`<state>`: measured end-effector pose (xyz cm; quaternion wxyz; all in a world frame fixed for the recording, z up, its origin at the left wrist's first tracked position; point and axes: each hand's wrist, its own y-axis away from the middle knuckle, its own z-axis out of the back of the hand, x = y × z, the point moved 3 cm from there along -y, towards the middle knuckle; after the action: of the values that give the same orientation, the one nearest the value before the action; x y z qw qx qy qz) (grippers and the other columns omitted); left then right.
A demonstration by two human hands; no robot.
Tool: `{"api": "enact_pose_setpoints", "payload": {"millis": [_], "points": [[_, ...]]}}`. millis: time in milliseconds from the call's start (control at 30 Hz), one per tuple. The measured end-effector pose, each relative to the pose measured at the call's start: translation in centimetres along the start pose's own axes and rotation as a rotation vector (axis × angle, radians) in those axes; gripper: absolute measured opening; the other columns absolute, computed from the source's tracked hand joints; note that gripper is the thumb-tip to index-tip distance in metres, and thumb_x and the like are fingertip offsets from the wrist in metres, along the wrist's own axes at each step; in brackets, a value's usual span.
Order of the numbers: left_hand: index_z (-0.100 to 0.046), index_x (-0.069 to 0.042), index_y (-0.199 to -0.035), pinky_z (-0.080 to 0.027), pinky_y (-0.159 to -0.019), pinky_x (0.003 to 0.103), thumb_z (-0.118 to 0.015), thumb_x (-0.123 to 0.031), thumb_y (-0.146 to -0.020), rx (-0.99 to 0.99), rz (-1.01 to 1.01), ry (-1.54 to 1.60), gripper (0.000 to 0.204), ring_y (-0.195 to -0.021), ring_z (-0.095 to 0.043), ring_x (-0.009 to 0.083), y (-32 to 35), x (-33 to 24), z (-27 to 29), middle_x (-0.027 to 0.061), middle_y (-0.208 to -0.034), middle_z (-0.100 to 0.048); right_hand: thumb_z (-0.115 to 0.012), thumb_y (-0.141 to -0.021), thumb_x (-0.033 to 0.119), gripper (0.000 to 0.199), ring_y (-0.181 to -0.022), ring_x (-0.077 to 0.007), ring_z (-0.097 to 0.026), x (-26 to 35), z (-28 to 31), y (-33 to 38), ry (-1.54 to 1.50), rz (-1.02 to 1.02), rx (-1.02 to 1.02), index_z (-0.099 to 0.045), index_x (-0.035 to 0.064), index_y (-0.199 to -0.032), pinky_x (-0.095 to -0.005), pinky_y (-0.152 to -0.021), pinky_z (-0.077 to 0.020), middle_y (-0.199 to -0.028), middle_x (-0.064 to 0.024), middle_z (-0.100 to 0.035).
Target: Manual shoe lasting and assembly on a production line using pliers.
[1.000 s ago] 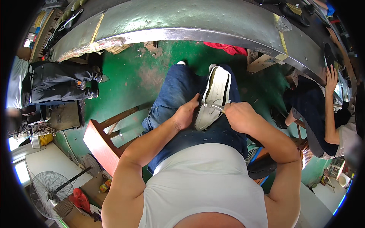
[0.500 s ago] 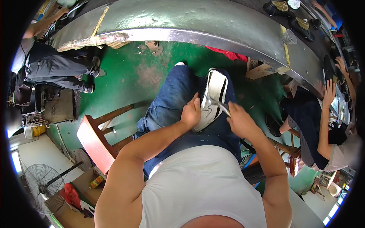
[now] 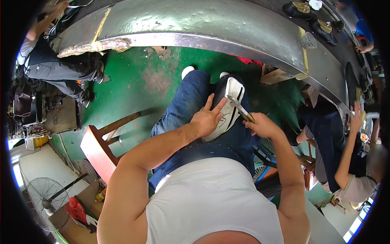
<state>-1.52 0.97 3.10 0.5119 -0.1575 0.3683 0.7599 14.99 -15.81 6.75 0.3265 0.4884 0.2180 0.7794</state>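
A shoe with a white sole (image 3: 225,118) and dark upper lies sole up on my right thigh. Dark curved grooves run along the sole. My left hand (image 3: 207,121) rests at the shoe's left edge, two fingers stretched out and apart toward its far part. My right hand (image 3: 262,125) is closed round the near end of a silver hammer-like tool (image 3: 239,107). The tool's head meets the sole near the far end, close to my left fingertips. The exact shape of the head cannot be made out.
A long metal-topped bench (image 3: 174,20) curves across the far side, with dark shoes (image 3: 323,28) at its right. A red-topped stool (image 3: 97,152) stands left, a fan (image 3: 46,195) behind it. Co-workers sit at left and right, beside the green floor (image 3: 126,85).
My left fingers have stretched out and spread along the shoe. The tool's head has shifted toward the sole's far end. The shoe and my legs have moved slightly.
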Motion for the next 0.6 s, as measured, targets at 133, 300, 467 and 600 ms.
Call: {"api": "enact_pose_setpoints", "payload": {"millis": [133,300,467,600], "points": [[-0.016,-0.022,-0.16,-0.045,-0.106,0.043,-0.042,-0.032,-0.104,0.064,-0.013,0.006,0.063,-0.123,-0.053,0.0489,-1.1,0.9,-0.2,0.0368,-0.157,-0.011,-0.063,-0.094,0.031,0.033,-0.079,-0.0417,-0.064,1.1,0.9,0.2,-0.07,0.031,-0.076,-0.06,-0.0018,-0.099,-0.0446,-0.074,-0.0516,-0.086,-0.0236,-0.065],[-0.016,-0.027,-0.16,-0.044,-0.107,0.045,-0.046,-0.041,-0.102,0.22,0.069,-0.115,0.067,-0.119,-0.057,0.0485,-0.6,-1.9,2.4,0.0381,-0.157,-0.009,-0.049,-0.102,0.034,0.039,-0.085,-0.0468,-0.064,1.3,-1.1,-3.6,0.284,0.268,-0.346,-0.059,-0.0029,-0.094,-0.0519,-0.077,-0.0497,-0.087,-0.0286,-0.065],[-0.018,-0.011,-0.158,-0.043,-0.108,0.04,-0.051,-0.041,-0.1,-0.034,0.127,0.219,0.074,-0.125,-0.054,0.0447,1.7,1.3,-1.4,0.038,-0.151,-0.028,-0.047,-0.103,0.036,0.042,-0.085,-0.0473,-0.063,2.3,-0.7,-1.7,0.168,0.163,-0.191,-0.059,-0.0032,-0.093,-0.0531,-0.075,-0.0487,-0.086,-0.0281,-0.065],[-0.017,0.005,-0.155,-0.038,-0.111,0.037,-0.065,-0.03,-0.092,-0.135,0.179,0.51,0.087,-0.132,-0.05,0.0418,2.3,2.6,-2.5,0.0342,-0.14,-0.049,-0.048,-0.102,0.037,0.041,-0.086,-0.0481,-0.063,1.0,-3.9,0.5,0.058,0.275,-0.25,-0.059,-0.0031,-0.096,-0.0533,-0.075,-0.0484,-0.087,-0.0283,-0.065]]}}
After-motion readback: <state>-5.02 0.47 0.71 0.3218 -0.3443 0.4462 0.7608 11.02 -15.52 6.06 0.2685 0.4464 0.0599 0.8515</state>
